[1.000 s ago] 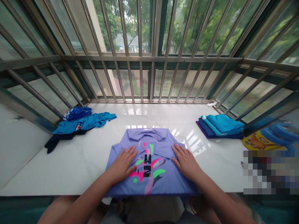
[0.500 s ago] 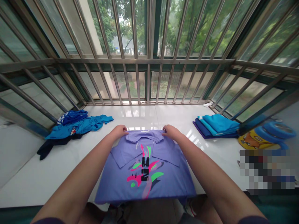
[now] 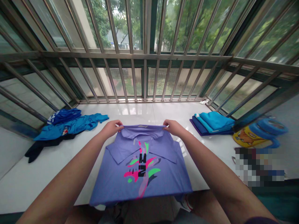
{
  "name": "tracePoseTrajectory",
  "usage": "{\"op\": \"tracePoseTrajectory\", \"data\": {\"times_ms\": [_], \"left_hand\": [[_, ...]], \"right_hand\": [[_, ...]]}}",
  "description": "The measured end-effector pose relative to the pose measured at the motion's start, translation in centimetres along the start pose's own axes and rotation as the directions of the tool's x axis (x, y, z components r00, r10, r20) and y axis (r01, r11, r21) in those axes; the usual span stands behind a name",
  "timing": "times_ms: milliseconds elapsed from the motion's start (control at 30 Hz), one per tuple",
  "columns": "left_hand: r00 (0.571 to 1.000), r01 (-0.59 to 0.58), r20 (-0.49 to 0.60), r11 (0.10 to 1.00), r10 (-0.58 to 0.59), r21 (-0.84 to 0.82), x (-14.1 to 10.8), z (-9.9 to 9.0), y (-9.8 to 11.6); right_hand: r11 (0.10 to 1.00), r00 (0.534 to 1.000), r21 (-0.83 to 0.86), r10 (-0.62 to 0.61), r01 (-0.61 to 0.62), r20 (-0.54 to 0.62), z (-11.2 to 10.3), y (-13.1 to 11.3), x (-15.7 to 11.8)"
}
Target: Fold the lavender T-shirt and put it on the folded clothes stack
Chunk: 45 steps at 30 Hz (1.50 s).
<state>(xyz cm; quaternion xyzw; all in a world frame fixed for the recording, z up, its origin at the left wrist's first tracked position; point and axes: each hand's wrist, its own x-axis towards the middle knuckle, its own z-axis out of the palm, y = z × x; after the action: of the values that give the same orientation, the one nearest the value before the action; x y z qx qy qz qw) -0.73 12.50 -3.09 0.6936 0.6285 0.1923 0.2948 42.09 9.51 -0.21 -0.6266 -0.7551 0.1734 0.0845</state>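
Observation:
A purple collared shirt (image 3: 161, 174) with a pink, green and black print is spread on the white ledge, its lower part at the front edge. My left hand (image 3: 113, 127) pinches the shirt's far left corner beside the collar. At the far right corner, my right hand (image 3: 171, 126) has the fabric between thumb and fingers. The far edge is stretched between both hands.
Crumpled blue and dark clothes (image 3: 77, 124) lie at the left. Folded blue clothes (image 3: 213, 123) are stacked at the right, near a yellow and blue jug (image 3: 254, 133). Metal bars (image 3: 144, 56) line the window behind the white ledge (image 3: 137, 110).
The shirt's far edge is pulled wider and straighter, with my hands slightly farther apart. Both hands still grip it. The view has shifted a little.

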Motion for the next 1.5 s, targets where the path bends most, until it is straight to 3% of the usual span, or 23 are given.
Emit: {"op": "tracePoseTrajectory", "data": {"times_ms": [133, 233, 433, 533, 633, 1000, 1167, 1267, 1367, 1500], "left_hand": [[0.994, -0.075, -0.083, 0.997, 0.076, 0.018, -5.5, -0.7, 0.2], [0.979, -0.146, -0.132, 0.987, 0.154, 0.065, -10.6, -0.2, -0.2], [0.956, -0.260, -0.118, 0.962, 0.269, 0.081, -19.7, 4.8, -3.0], [0.970, -0.225, -0.070, 0.968, 0.234, 0.113, -22.4, 7.6, -4.7], [0.973, -0.213, -0.062, 0.966, 0.224, 0.149, -23.6, 9.1, -5.6], [0.947, -0.278, -0.105, 0.940, 0.302, 0.198, -23.8, 8.8, -5.1], [0.956, -0.273, -0.061, 0.944, 0.289, 0.183, -23.0, 8.0, -5.4], [0.948, -0.307, -0.044, 0.941, 0.316, 0.142, -20.2, 5.8, -4.5], [0.951, -0.296, -0.074, 0.952, 0.301, 0.072, -15.5, 2.9, -2.7], [0.994, -0.062, -0.087, 0.998, 0.061, -0.008, -8.1, 0.2, -0.3]], "right_hand": [[0.999, 0.997, 0.038, -0.035, 0.038, -0.063, -0.3, -0.6, -4.2], [0.994, 0.985, 0.029, -0.100, 0.105, -0.140, 0.9, -0.9, -8.2], [0.981, 0.967, -0.023, -0.196, 0.195, -0.162, 6.4, -1.2, -17.3], [0.980, 0.968, -0.009, -0.196, 0.197, -0.154, 9.3, -1.0, -20.4], [0.981, 0.965, -0.032, -0.196, 0.193, -0.177, 11.1, -0.6, -21.8], [0.979, 0.957, -0.070, -0.202, 0.192, -0.210, 12.0, -0.6, -21.9], [0.982, 0.970, 0.006, -0.185, 0.188, -0.160, 10.6, -0.8, -21.0], [0.981, 0.978, 0.105, -0.144, 0.161, -0.153, 8.2, -0.6, -18.0], [0.980, 0.988, 0.179, -0.066, 0.091, -0.140, 5.2, -0.4, -12.8], [0.986, 0.999, 0.167, 0.024, -0.016, -0.048, 2.4, -0.5, -5.5]]}}
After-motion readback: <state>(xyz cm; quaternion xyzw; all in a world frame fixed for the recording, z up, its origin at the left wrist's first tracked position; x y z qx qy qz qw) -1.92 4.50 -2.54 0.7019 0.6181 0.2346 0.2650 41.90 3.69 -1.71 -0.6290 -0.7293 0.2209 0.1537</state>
